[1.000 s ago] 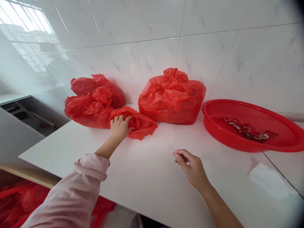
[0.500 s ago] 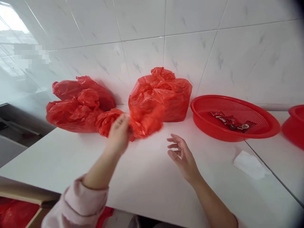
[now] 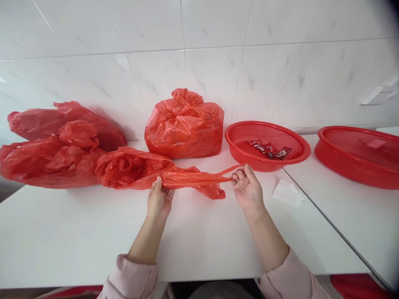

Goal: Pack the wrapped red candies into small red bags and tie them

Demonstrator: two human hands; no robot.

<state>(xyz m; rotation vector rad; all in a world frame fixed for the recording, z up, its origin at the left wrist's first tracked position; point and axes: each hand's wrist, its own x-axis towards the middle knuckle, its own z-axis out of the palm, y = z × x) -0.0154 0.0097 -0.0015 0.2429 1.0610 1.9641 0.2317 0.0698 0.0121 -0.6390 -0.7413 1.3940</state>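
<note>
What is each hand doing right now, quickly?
Left hand: holding one end of a stretched red bag.
Right hand: closed on the same bag's other end.

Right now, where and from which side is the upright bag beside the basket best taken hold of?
Probably by its bunched top, from above: gathered plastic rises over the bulky body of the bag, while the wall close behind leaves little room there.

I see a thin red plastic bag near the frame's centre. It is creased and stretched sideways, narrowing rightward into two slim strips.
</note>
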